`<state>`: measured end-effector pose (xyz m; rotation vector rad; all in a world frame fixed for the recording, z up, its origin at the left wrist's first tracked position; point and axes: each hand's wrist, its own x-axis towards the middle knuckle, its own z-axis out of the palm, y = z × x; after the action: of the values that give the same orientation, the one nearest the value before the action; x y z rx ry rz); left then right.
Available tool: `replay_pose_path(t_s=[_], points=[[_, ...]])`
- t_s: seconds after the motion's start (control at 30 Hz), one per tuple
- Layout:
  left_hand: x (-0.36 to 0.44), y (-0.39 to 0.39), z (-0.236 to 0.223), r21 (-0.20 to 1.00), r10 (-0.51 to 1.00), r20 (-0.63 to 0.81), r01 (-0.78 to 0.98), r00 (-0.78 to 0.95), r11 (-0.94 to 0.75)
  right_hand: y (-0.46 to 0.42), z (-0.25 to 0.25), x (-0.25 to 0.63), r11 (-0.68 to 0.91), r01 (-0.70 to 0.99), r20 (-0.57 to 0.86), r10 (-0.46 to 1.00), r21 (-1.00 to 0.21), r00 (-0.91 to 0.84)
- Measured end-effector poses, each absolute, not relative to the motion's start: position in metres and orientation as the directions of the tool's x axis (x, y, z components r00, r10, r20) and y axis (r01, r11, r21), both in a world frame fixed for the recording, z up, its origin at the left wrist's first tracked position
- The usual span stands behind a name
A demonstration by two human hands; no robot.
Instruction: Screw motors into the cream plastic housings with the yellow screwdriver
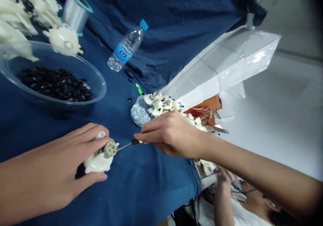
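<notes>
Blue-covered desk (151, 189) beneath; the left hand (73, 155) grips a cream plastic piece (98, 163), probably light, stiff and slippery, best held around its rounded sides; the right hand (169, 131) pinches a screwdriver (136, 141).

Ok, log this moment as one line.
Left hand: holds cream part; right hand: holds screwdriver, tip by part's grey disc; nearby: bowl of black pieces, bottle
</notes>
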<state>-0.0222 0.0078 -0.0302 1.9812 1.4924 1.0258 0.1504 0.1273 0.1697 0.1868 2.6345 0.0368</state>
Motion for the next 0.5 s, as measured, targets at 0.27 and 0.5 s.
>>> replay_pose_path(t_s=[0.27,0.5], points=[[-0.022,0.008,-0.030,0.730,0.946,0.281,0.604,0.161,-0.319,0.121,0.161,0.146,0.948,0.317,-0.470,0.263,-0.039,-0.842],[-0.020,0.009,-0.045,0.722,0.925,0.347,0.586,0.153,-0.368,0.136,0.158,0.129,0.464,0.883,-0.742,0.567,-0.071,-0.358]])
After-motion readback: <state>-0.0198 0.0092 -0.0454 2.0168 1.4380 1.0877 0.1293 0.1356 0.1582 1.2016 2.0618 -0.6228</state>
